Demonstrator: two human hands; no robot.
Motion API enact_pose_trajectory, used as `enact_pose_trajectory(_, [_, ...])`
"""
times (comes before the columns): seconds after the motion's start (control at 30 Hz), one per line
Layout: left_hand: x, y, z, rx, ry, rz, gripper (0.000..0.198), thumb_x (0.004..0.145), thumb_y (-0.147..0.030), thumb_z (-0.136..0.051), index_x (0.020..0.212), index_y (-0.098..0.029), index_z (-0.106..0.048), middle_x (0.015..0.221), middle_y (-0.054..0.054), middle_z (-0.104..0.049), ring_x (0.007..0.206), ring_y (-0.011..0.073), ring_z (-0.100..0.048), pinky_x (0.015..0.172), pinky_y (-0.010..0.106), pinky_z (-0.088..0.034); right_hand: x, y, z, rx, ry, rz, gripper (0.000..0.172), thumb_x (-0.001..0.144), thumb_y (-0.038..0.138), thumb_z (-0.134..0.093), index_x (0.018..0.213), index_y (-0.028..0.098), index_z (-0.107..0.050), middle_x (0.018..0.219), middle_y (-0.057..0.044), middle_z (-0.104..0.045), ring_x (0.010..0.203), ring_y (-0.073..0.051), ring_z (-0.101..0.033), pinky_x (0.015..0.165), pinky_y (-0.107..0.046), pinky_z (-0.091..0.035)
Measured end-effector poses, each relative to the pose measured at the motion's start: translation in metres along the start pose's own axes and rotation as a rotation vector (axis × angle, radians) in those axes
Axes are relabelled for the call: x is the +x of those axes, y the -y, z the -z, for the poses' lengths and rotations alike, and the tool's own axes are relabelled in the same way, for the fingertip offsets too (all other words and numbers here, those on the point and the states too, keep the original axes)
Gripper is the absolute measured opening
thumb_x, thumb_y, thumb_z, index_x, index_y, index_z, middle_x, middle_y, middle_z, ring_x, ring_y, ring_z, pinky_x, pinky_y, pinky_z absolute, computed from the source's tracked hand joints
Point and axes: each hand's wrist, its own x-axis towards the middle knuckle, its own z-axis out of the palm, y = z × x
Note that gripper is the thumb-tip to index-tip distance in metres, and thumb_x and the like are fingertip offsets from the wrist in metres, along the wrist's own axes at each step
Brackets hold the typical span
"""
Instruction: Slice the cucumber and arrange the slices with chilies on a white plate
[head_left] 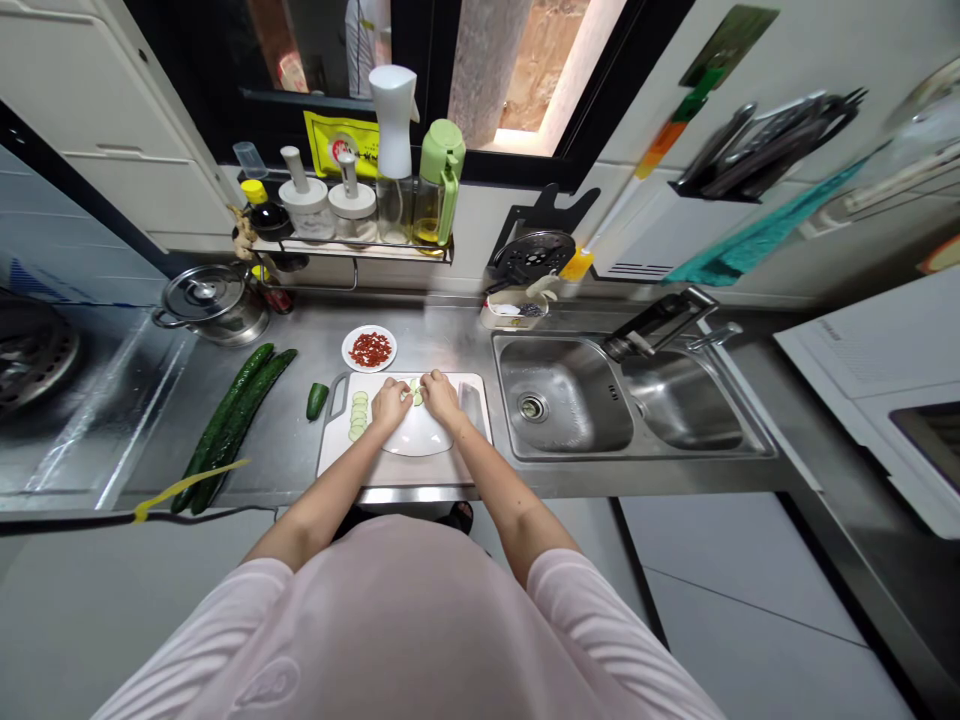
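My left hand (391,403) and my right hand (442,398) meet over a white cutting board (397,470), their fingertips around a pale green cucumber piece (414,393). Below my hands lies a white rounded object (416,435), whose kind I cannot tell. Several round cucumber slices (358,415) sit in a row at the board's left side. A narrow grey object (471,405) lies at its right. Left of the board are a dark green cucumber end (317,401) and two long cucumbers (232,425). A white plate (369,349) holds chopped red food.
A steel double sink (562,395) lies right of the board, with a tap (660,325) behind it. A lidded steel pot (211,303) and a gas burner (34,352) are at the left. Bottles and jars stand on a shelf (352,250) along the back wall.
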Motion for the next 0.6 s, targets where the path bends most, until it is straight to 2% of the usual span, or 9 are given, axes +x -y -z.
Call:
enact_pose_trajectory(0.2, [0.001,0.004,-0.004,-0.008,-0.027,-0.033,0.021,0.082,-0.034,-0.049,0.096,-0.024,-0.062,0.1,0.004,-0.053,0.085,0.0166,-0.054,0.07,0.026,-0.04,0.001,-0.002,-0.002,-0.017,-0.028,0.03,0.016,0.088,0.022,-0.043,0.099,0.02,-0.055,0.101,-0.007,-0.049,0.094,-0.019,-0.042,0.076,-0.026,-0.035])
enact_pose_trajectory(0.37, [-0.005,0.006,0.0,-0.043,-0.032,-0.126,0.026,0.086,-0.029,-0.044,0.106,-0.023,-0.06,0.102,0.005,-0.053,0.091,0.0157,-0.053,0.078,0.025,-0.04,0.001,-0.004,-0.003,0.021,-0.04,0.004,0.019,0.089,0.022,-0.041,0.102,0.019,-0.055,0.103,-0.008,-0.05,0.096,-0.019,-0.043,0.079,-0.026,-0.035])
enact_pose_trajectory(0.6, [-0.013,0.006,0.004,0.043,0.043,-0.228,0.035,0.087,-0.025,-0.042,0.118,-0.03,-0.056,0.106,0.006,-0.051,0.099,0.0176,-0.049,0.08,0.026,-0.04,-0.001,-0.003,-0.005,0.014,-0.037,-0.074,0.02,0.089,0.02,-0.04,0.102,0.018,-0.055,0.103,-0.009,-0.052,0.091,-0.018,-0.045,0.077,-0.026,-0.033])
